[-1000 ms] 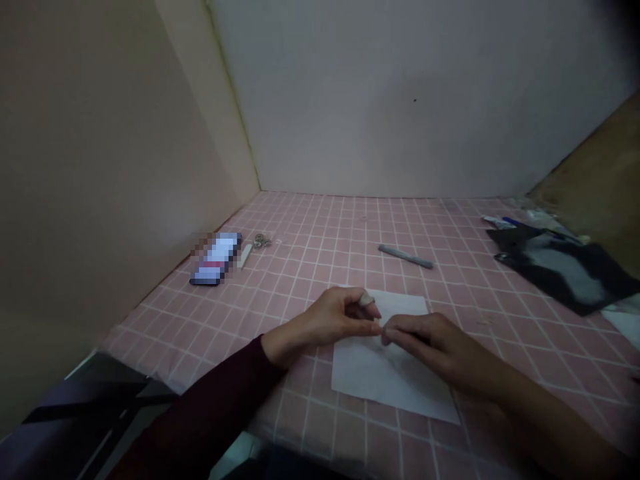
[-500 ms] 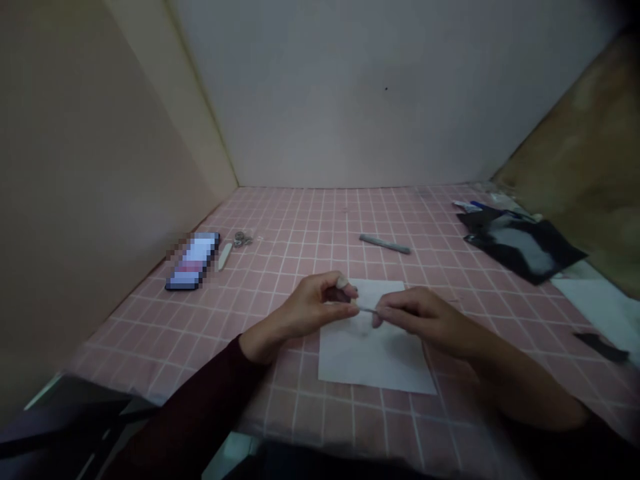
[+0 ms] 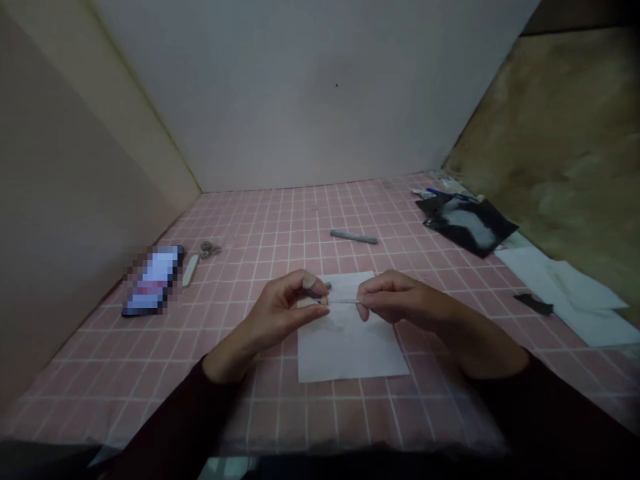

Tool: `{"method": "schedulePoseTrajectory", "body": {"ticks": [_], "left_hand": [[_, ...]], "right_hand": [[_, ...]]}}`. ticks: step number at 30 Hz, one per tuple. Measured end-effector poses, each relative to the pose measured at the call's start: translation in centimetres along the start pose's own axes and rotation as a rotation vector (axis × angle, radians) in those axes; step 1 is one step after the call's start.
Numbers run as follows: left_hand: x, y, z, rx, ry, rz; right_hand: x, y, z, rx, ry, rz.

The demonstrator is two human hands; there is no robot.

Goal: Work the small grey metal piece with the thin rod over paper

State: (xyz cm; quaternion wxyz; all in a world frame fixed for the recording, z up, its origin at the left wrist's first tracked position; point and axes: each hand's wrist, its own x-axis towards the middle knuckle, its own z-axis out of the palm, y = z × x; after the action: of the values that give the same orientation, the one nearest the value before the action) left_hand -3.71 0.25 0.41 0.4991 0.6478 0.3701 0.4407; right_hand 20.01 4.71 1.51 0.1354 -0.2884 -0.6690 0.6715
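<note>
Above a white sheet of paper [image 3: 350, 347], both hands pinch small things close together. My left hand [image 3: 285, 307] grips a small pale piece [image 3: 325, 301] between thumb and fingers; what it is cannot be made out. From that piece a thin light rod [image 3: 345, 301] runs across to my right hand [image 3: 395, 297], whose fingertips are closed on its other end. A grey stick [image 3: 353, 236] lies on the pink checked cloth beyond the paper.
At the left lie a phone [image 3: 154, 280], a white strip [image 3: 191, 271] and small grey rings [image 3: 209, 249]. A black sheet [image 3: 473, 227], white papers [image 3: 575, 293] and a dark scrap [image 3: 534, 304] lie at the right. Walls border the table.
The camera view has turned to the right. My hands have moved slightly apart, and more of the thin rod shows between them.
</note>
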Motion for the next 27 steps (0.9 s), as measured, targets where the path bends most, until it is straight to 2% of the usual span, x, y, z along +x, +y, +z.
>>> {"method": "schedulePoseTrajectory", "body": {"ticks": [2,6,11,16,20,24,27], "left_hand": [[-0.02,0.04,0.02,0.056,0.018,0.051],[-0.20,0.00,-0.12,0.196,-0.035,0.109],[-0.35,0.22,-0.44,0.295,0.058,0.211],[-0.15,0.72,-0.17,0.442,-0.047,0.365],[-0.03,0.97,-0.27,0.450,0.020,0.392],[0.01,0.81,-0.21,0.454,-0.050,0.392],[-0.02,0.68,-0.35,0.420,-0.010,0.370]], "right_hand": [[0.06,0.11,0.02,0.055,0.021,0.007],[0.34,0.27,0.28,0.144,-0.020,0.012],[0.37,0.57,0.04,0.271,0.004,-0.004],[0.58,0.96,0.19,0.372,-0.086,0.032],[0.50,0.88,0.01,0.376,-0.047,0.043],[0.70,0.73,0.30,0.360,-0.088,0.018],[0.58,0.61,0.13,0.323,-0.063,-0.012]]}}
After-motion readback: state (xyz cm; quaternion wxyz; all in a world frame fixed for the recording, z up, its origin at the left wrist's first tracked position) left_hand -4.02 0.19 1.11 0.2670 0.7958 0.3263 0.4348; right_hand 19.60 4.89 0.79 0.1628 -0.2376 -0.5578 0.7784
